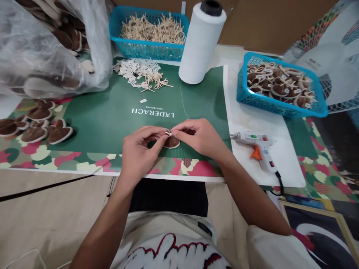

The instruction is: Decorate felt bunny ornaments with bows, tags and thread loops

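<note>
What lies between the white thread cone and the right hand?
In the head view, a loose strand of thread crosses the green printed sheet from the white thread cone toward the right hand; no other object shows there.

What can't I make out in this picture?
All in the head view:
Brown piece: partly covered by the left hand and right hand, so its full shape is hidden.
Pale bow: partly covered by the same hands.
Thread: its lower end is lost near the right hand.
Tags in the basket at right: any print is too small to read.
Plastic bag: cloudy folds blur the contents; picture edges cut it off.
</note>
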`<state>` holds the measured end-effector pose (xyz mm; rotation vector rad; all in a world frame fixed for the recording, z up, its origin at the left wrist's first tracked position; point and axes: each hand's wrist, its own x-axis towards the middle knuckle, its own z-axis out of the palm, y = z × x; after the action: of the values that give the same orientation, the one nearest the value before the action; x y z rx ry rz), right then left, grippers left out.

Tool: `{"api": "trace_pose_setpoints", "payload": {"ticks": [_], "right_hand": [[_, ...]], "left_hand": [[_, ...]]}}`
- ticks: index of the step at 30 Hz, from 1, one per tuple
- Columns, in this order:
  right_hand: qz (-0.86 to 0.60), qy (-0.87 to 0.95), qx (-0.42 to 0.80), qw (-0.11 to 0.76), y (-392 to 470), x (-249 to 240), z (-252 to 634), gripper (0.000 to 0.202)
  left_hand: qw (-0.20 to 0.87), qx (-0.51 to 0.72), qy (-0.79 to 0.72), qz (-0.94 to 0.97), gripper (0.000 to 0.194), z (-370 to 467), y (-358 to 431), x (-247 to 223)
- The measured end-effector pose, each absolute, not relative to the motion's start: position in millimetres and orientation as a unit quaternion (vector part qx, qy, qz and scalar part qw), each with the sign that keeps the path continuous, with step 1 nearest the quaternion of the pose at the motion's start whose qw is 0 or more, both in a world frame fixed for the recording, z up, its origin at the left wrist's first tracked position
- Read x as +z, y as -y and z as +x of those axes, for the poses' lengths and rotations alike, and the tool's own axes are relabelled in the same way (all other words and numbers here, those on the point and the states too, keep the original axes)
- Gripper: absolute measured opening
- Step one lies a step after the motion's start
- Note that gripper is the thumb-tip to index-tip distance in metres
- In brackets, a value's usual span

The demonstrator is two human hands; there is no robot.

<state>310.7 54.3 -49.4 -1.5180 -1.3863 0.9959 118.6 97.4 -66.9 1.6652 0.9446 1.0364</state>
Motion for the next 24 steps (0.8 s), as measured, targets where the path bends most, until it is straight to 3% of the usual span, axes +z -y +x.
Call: {"api": "trace_pose_setpoints", "payload": {"ticks": [13,24], "right_hand": [[-0.629,0.571,0.376,0.369,-55.0,-50.2,312.8,0.017],[-0.614,0.567,0.41,0.366,-55.6,-51.3,317.6,0.014]], "left_hand": [[0.346,0.385,-0.402,0.755,0.018,121.3,-98.0,-70.9],[0.334,0.375,-0.377,0.778,0.024,123.3,-97.8,-73.5]]}}
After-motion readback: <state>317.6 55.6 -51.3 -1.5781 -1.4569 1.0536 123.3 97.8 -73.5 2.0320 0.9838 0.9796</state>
